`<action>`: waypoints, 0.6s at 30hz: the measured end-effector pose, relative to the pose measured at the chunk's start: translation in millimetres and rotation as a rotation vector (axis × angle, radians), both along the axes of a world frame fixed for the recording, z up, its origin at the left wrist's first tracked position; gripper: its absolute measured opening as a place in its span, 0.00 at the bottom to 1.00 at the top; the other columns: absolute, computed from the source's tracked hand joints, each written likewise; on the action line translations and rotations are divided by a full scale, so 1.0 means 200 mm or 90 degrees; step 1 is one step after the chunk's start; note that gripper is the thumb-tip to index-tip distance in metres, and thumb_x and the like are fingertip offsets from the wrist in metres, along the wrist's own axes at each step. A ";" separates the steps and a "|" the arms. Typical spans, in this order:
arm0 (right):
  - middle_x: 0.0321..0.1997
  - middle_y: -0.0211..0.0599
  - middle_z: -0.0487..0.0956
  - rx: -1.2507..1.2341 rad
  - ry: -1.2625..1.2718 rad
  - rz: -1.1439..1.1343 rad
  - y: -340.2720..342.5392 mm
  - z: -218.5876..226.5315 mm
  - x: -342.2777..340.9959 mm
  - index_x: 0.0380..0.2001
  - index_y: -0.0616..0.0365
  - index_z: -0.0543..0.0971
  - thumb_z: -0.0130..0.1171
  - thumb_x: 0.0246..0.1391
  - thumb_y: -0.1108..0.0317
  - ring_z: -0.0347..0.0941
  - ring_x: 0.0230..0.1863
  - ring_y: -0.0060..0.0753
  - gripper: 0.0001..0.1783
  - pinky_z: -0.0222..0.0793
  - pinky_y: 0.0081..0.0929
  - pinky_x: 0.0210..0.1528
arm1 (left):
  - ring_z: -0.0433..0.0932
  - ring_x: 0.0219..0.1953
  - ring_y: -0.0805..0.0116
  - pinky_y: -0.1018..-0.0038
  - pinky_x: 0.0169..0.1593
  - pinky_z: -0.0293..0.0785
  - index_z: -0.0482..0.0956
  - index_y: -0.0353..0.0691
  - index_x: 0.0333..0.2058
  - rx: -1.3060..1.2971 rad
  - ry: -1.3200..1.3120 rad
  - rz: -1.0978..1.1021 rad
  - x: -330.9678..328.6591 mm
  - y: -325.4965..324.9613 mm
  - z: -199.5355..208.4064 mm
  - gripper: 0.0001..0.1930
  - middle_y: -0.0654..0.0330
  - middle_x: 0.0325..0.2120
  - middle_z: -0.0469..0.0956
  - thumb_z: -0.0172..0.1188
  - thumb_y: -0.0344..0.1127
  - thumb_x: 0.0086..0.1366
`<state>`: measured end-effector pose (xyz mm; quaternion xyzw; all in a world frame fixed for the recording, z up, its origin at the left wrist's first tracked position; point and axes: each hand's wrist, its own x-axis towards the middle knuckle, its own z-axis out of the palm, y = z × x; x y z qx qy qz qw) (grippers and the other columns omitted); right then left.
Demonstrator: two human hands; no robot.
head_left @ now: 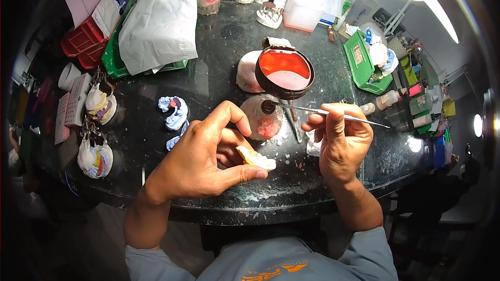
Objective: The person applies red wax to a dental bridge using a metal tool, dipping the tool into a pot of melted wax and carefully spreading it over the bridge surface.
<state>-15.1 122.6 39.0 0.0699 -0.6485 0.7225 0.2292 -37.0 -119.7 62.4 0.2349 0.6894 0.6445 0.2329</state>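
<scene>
My left hand (pixel 190 166) pinches a small dental cast piece (pixel 255 159), white and yellowish, between thumb and fingers above the near part of the bench. In my right hand (pixel 344 148) is a thin metal wax carver (pixel 359 119), gripped like a pen. Its left tip reaches the dark wick holder of a glass spirit lamp (pixel 264 125); I cannot make out a flame. Behind the lamp, a round dark pan of red wax (pixel 285 67) sits tilted beside a pale rounded lump (pixel 248 72). Another slim metal tool (pixel 293 122) lies right of the lamp.
Pale blue dental casts (pixel 177 113) lie left of my left hand. Two articulators with casts (pixel 100 105) stand farther left. A green tray (pixel 112 60) under white sheeting (pixel 159 28) is at back left, and a green box (pixel 360 62) at right. White scraps litter the dark bench (pixel 219 78).
</scene>
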 end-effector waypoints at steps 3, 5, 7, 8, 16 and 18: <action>0.26 0.40 0.84 -0.021 -0.005 0.011 0.00 0.00 0.01 0.38 0.61 0.78 0.63 0.65 0.61 0.83 0.25 0.29 0.13 0.72 0.17 0.24 | 0.83 0.34 0.78 0.81 0.35 0.77 0.61 0.38 0.46 -0.015 -0.017 0.001 0.00 0.00 0.02 0.28 0.52 0.32 0.86 0.75 0.26 0.57; 0.25 0.40 0.84 -0.041 -0.012 0.020 0.00 0.00 0.02 0.38 0.61 0.77 0.62 0.65 0.60 0.82 0.24 0.28 0.13 0.72 0.18 0.23 | 0.83 0.37 0.77 0.82 0.37 0.78 0.59 0.39 0.47 -0.034 -0.038 -0.008 0.00 0.00 0.03 0.31 0.51 0.35 0.86 0.75 0.24 0.56; 0.23 0.38 0.82 -0.059 -0.004 0.029 -0.02 0.01 0.04 0.37 0.61 0.75 0.61 0.66 0.60 0.80 0.21 0.27 0.14 0.72 0.18 0.22 | 0.84 0.37 0.76 0.81 0.38 0.78 0.59 0.38 0.48 -0.015 0.006 -0.017 -0.01 0.01 0.02 0.32 0.51 0.34 0.86 0.75 0.24 0.55; 0.23 0.38 0.82 -0.059 -0.004 0.029 -0.01 0.01 0.05 0.37 0.61 0.75 0.61 0.66 0.60 0.80 0.21 0.27 0.14 0.72 0.18 0.22 | 0.84 0.37 0.76 0.81 0.38 0.78 0.59 0.38 0.48 -0.016 0.006 -0.017 0.00 0.01 0.03 0.32 0.51 0.34 0.86 0.75 0.24 0.55; 0.21 0.34 0.77 -0.073 -0.027 0.081 -0.03 0.03 0.09 0.34 0.62 0.74 0.64 0.64 0.61 0.79 0.20 0.24 0.15 0.78 0.23 0.21 | 0.84 0.35 0.77 0.81 0.38 0.78 0.60 0.37 0.49 -0.031 0.026 -0.023 0.01 0.01 0.04 0.34 0.53 0.33 0.87 0.77 0.25 0.53; 0.21 0.33 0.77 -0.075 -0.036 0.088 -0.04 0.04 0.09 0.33 0.62 0.74 0.64 0.63 0.61 0.79 0.20 0.24 0.15 0.78 0.24 0.21 | 0.83 0.35 0.78 0.81 0.38 0.78 0.60 0.37 0.49 -0.035 0.036 -0.025 0.01 0.02 0.03 0.34 0.54 0.33 0.87 0.78 0.25 0.53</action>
